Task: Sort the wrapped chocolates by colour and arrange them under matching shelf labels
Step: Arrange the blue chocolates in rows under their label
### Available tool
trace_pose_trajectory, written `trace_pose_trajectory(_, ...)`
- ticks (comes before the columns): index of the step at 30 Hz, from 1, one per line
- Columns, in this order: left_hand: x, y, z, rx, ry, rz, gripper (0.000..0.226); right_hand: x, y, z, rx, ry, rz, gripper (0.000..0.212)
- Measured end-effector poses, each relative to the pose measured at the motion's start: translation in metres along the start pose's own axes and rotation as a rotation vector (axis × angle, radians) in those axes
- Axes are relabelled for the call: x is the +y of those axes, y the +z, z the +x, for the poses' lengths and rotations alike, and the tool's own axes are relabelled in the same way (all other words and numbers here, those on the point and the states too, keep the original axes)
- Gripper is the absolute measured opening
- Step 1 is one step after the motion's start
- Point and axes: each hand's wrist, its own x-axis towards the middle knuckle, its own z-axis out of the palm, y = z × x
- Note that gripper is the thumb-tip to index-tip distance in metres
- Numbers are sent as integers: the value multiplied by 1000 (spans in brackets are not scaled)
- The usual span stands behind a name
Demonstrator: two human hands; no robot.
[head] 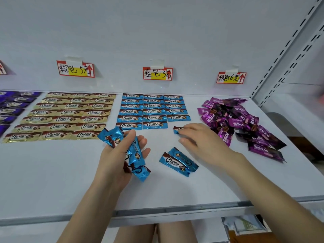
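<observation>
My left hand (121,153) holds a bunch of blue chocolates (122,141), palm up, above the white shelf (52,172). My right hand (198,137) lies over one blue chocolate (177,128) at the end of the third blue column, fingers pinching its edge. Neat rows of blue chocolates (152,109) lie under the blue label (157,73). Two loose blue chocolates (178,163) lie between my hands. Gold chocolates (66,114) sit in rows under the left label (75,69). A loose pile of purple-pink chocolates (240,123) lies under the right label (231,78).
Dark purple chocolates (12,106) lie at the far left edge. The shelf's metal front lip (166,210) runs below my forearms. A slotted upright (284,55) bounds the shelf on the right. Papers (245,225) show on a lower level.
</observation>
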Motion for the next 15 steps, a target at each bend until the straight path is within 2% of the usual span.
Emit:
trace_pose_trajectory(7, 0, 0, -2, 27, -30, -31, 28, 1, 4, 19, -13, -12, 8, 30)
trace_pose_trajectory(15, 0, 0, -4, 21, -43, -46, 59, -1, 6, 24, 2, -40, -11, 31)
